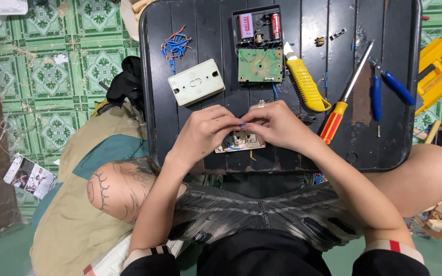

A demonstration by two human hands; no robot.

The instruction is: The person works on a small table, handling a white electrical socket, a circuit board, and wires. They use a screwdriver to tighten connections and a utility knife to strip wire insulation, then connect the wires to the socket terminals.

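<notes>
Black slatted desk [195, 128] over our knees, green patterned floor tiles [52, 76] around. Our left hand [203, 134] and right hand [277, 125] pinch blue wire [245, 124], grips closed, over switch module [240, 142] at near edge. Bare desk far left.

A small beige switch module [240, 142] lies flat at the near edge of the black tray [200, 30], open side up, a short blue wire [245, 124] held just above it.
</notes>
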